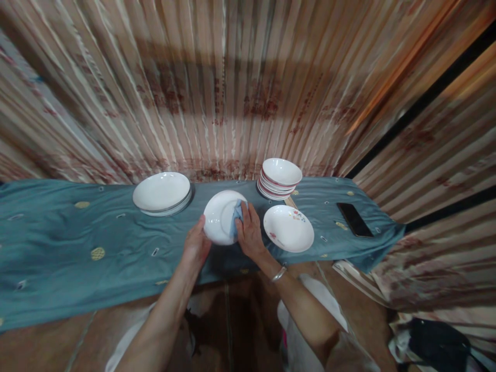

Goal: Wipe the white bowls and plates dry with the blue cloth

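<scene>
A white plate [217, 219] is held up above the near part of the cloth-covered table, its underside with the foot ring facing me. My left hand [197, 242] grips its lower left rim, the thumb on the near face. My right hand [251, 231] is closed on a light blue cloth [237, 216] and presses it against the right side of the plate. Just right of that hand lies a white dish with a floral pattern [289, 230]. Behind it stands a stack of red-rimmed white bowls [282, 173].
Several large white plates are stacked [163, 191] on the left of the blue-green tablecloth [127, 253]. A black phone [354, 219] lies near the right end. Pleated curtains [232, 103] hang close behind the table, and a dark bag [439, 343] is on the lower right.
</scene>
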A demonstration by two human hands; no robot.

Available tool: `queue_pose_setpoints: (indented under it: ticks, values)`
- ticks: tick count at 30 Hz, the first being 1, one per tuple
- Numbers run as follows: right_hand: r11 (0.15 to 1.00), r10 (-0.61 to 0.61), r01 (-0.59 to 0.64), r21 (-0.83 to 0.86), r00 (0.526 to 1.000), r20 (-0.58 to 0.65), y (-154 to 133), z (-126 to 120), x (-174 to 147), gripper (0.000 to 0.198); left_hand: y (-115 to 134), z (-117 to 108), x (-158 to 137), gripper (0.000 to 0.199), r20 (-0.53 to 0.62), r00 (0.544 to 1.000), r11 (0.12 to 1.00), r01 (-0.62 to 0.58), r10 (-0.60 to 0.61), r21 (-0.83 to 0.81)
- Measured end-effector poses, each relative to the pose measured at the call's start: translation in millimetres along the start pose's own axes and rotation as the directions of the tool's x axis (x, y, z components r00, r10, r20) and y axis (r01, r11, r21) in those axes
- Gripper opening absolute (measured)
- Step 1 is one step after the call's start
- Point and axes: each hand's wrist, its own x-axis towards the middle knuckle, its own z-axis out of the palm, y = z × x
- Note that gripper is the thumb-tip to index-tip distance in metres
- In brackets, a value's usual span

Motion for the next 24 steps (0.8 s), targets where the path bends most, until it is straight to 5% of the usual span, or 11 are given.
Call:
queue_pose_setpoints:
  ticks: [15, 24]
  values:
    - [0.986, 0.049, -0.072, 0.153, 0.988, 0.148, -1, 3, -52, 0.058, 0, -6, 11, 0.031, -0.083, 0.993, 0.996, 0.085, -0.087, -0.022]
    - [0.986, -0.141, 0.123, 0.114, 0.976, 0.164, -6, 1, -71, 0.067, 1, -2, 10, 0.04, -0.072, 0.992, 0.994, 0.104, -0.107, -0.045]
